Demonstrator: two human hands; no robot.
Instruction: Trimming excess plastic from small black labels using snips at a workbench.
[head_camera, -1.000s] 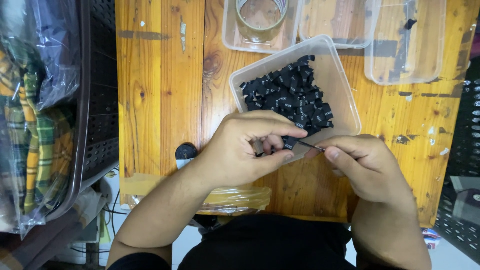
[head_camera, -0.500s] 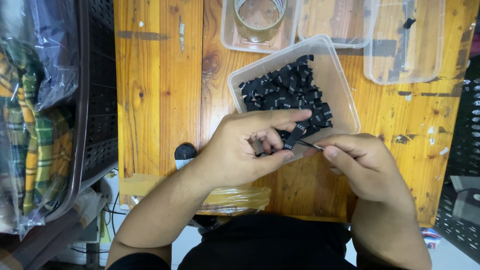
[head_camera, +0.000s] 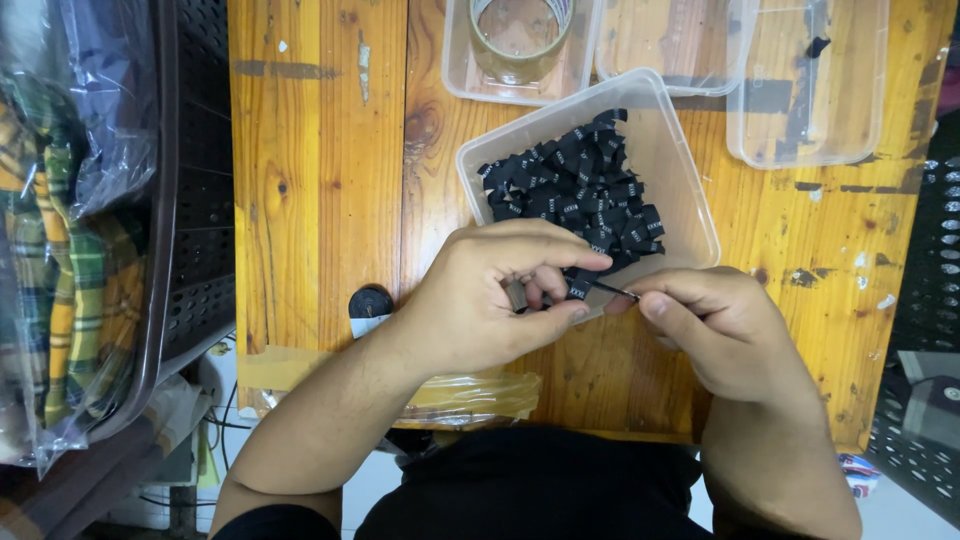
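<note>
Together, left hand (head_camera: 480, 300) and right hand (head_camera: 715, 325) pinch black label (head_camera: 590, 285).

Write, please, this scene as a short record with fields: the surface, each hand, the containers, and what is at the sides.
Surface: wooden table, worn and marked.
Left hand: pinches a small black label between the fingertips.
Right hand: holds the thin end of that label, close to the left hand.
Nearest container: clear plastic tub holding a pile of black labels.
Other containers: clear tub with a tape roll; two more clear tubs behind, nearly bare.
Left side: dark crate and bagged plaid cloth.
</note>
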